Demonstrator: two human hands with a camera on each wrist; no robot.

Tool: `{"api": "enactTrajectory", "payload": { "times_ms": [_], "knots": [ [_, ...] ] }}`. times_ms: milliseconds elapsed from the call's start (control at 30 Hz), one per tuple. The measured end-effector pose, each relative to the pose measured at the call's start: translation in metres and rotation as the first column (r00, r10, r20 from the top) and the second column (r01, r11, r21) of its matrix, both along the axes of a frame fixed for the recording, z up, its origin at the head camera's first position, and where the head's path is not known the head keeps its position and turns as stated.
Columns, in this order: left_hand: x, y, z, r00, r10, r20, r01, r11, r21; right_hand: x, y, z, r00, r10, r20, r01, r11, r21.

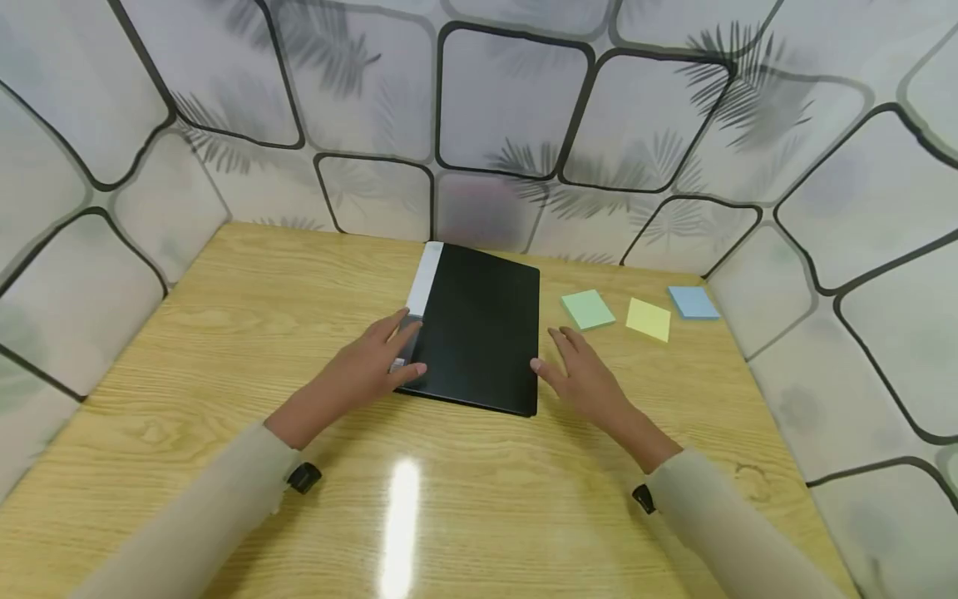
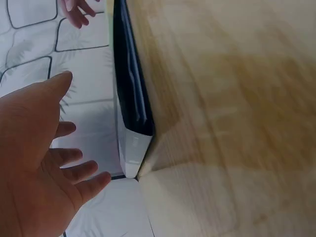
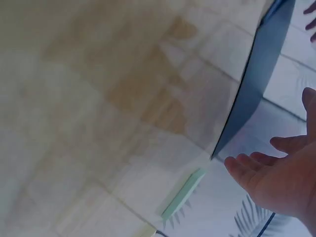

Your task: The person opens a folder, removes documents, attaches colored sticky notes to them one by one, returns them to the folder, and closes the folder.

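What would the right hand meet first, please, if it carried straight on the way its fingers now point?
The right hand would probably meet the right edge of the black folder, just ahead in the head view. The hand's height is unclear, so it might pass over it.

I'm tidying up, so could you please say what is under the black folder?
The black folder lies on the wood-grained table; its cover hides the surface beneath, so anything flat there cannot be seen.

So there's a binder on the table, my left hand by its left edge, right hand by its right, three note pads farther right, wall behind everything.
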State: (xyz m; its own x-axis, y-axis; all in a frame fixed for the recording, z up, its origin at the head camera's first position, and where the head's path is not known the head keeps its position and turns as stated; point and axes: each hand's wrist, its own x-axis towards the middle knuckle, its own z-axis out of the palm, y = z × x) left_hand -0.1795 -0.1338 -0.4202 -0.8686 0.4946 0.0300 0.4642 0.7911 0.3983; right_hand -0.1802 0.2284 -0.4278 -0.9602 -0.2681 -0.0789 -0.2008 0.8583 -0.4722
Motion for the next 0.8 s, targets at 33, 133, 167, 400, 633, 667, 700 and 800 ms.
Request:
{"api": "enactTrajectory", "payload": {
  "times_ms": [33, 133, 167, 400, 633, 667, 700, 800],
  "knots": [
    [0.001, -0.001, -0.001, 1.000, -0.016, 0.007, 0.016, 1.000, 0.001, 0.003, -0.002, -0.001, 1.000, 0.022, 0.012, -0.022, 1.000, 0.005],
    [0.004, -0.002, -0.004, 0.998, -0.053, 0.046, 0.054, 0.998, -0.024, 0.011, -0.009, -0.005, 0.996, 0.078, 0.044, -0.078, 0.997, 0.013],
    [0.004, -0.001, -0.005, 0.996, -0.063, 0.067, 0.065, 0.997, -0.031, 0.013, -0.011, -0.007, 0.994, 0.096, 0.052, -0.097, 0.995, 0.022],
    [0.005, 0.001, -0.011, 0.983, -0.097, 0.154, 0.109, 0.992, -0.069, 0.027, -0.021, -0.016, 0.977, 0.197, 0.078, -0.203, 0.976, 0.073],
    [0.011, 0.004, -0.010, 0.990, -0.124, 0.067, 0.130, 0.988, -0.089, 0.036, -0.017, -0.018, 0.976, 0.206, 0.064, -0.212, 0.969, 0.123],
    [0.013, 0.005, -0.010, 0.990, -0.128, 0.052, 0.133, 0.987, -0.095, 0.037, -0.016, -0.018, 0.977, 0.207, 0.060, -0.213, 0.968, 0.131],
    [0.014, 0.006, -0.010, 0.991, -0.128, 0.043, 0.132, 0.986, -0.100, 0.038, -0.015, -0.018, 0.976, 0.208, 0.057, -0.214, 0.967, 0.138],
    [0.021, 0.010, -0.011, 0.991, -0.133, 0.012, 0.133, 0.984, -0.116, 0.041, -0.012, -0.018, 0.975, 0.218, 0.050, -0.223, 0.963, 0.152]
  ]
}}
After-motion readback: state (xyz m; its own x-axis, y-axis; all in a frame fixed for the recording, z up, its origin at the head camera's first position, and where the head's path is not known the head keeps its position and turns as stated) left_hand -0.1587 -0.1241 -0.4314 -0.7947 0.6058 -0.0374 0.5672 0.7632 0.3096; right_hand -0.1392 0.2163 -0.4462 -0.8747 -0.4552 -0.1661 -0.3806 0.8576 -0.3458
